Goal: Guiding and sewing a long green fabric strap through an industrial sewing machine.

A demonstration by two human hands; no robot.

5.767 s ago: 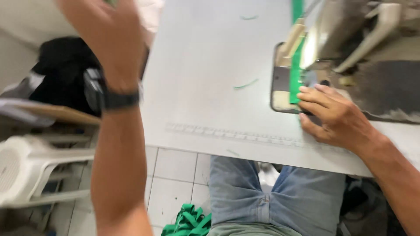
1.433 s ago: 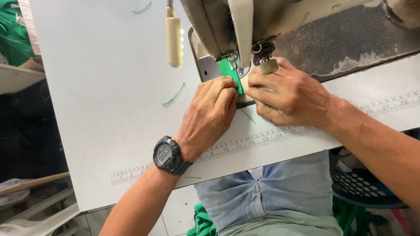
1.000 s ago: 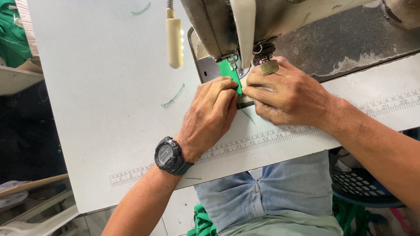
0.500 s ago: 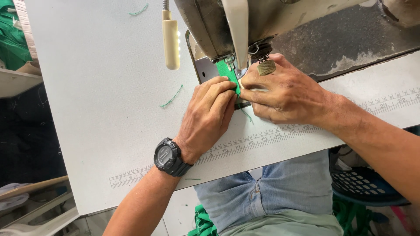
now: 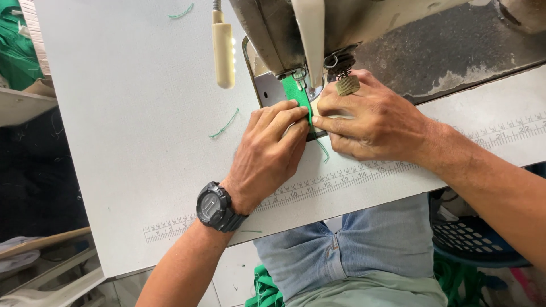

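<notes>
Two hands are crowded right up at the foot of the sewing machine (image 5: 318, 28), both pressed down on a narrow green strip (image 5: 297, 96) that runs under the needle area. The left hand (image 5: 267, 156) lies flat on the white table (image 5: 125, 113), fingers stretched forward and close together, fingertips resting on the left edge of the strip. A chunky black watch (image 5: 216, 206) sits on that wrist. The right hand (image 5: 369, 122) comes in from the other side, fingers curled and pinching down on the strip's right edge, so the two sets of fingertips almost meet over the fabric. Neither hand is gripping anything in the air, they're just pinning the strip to the table and the metal plate.

A small brass-coloured knob (image 5: 347, 85) on the machine sits just above the right hand's knuckles. A slim white lamp (image 5: 223, 51) hangs down to the left of the machine head. A loose bit of green thread (image 5: 224, 125) lies on the table near the left hand, and another scrap (image 5: 181, 11) is up at the far edge. A printed ruler (image 5: 352, 173) runs along the table's front edge, passing under both wrists. Below the table you can see jeans (image 5: 364, 244), a heap of green fabric (image 5: 263, 287) on the floor, and a blue basket (image 5: 478, 244) off to the right.
</notes>
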